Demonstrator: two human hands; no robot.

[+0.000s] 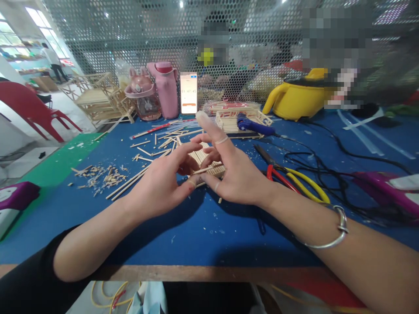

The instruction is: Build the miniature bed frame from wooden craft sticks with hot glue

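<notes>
Near the middle of the blue table, my left hand and my right hand meet, thumb tips close together. A short thin wooden stick lies between their fingertips, pinched by both hands. Just behind and below it is a slatted wooden stick piece, partly hidden by my fingers. My right index finger points up and away from the stick. Whether the stick touches the slatted piece, I cannot tell.
Loose sticks and a pile of scraps lie left. Right are yellow-and-red-handled pliers, black cables and a blue glue gun beside a stick frame. A phone, pink bottle and yellow pot stand behind.
</notes>
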